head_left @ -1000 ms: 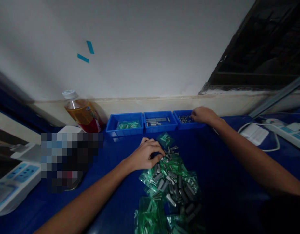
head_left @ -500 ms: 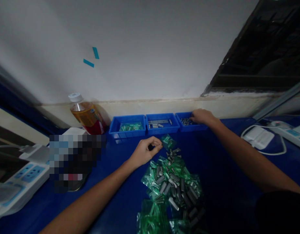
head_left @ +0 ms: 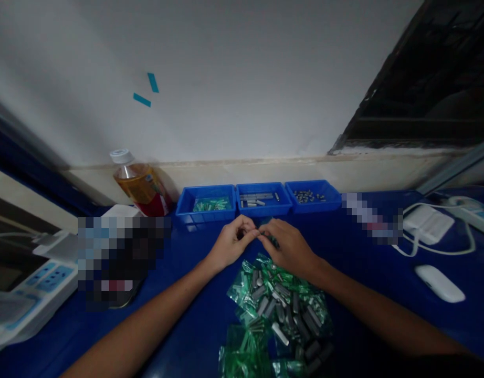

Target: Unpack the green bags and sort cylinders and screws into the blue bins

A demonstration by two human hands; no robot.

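Note:
My left hand [head_left: 234,239] is closed, its thumb and forefinger pinching the edge of a small green plastic bag [head_left: 272,240]. My right hand [head_left: 287,244] meets it at the fingertips over the bag, fingers closed; what they hold is hidden. Most of the bag lies under the right hand. Below both hands is a pile of green plastic bags [head_left: 245,338] with grey metal pieces [head_left: 281,312] on and among them. Beyond stand three blue trays in a row: the left one [head_left: 206,216] with green bagged pieces, the middle one [head_left: 265,211] with metal bars, the right one [head_left: 318,206] with small metal parts.
An orange-labelled drink bottle [head_left: 141,186] stands by the wall at the left. Nearer on that side is a white power strip [head_left: 41,289]. To the right lie a white charger with cable [head_left: 431,223] and a white rounded case [head_left: 440,283] on the blue tabletop [head_left: 179,325].
My right hand has left the right tray and come back left to my left hand's fingertips, covering most of the bag. The left hand has stayed nearly in place.

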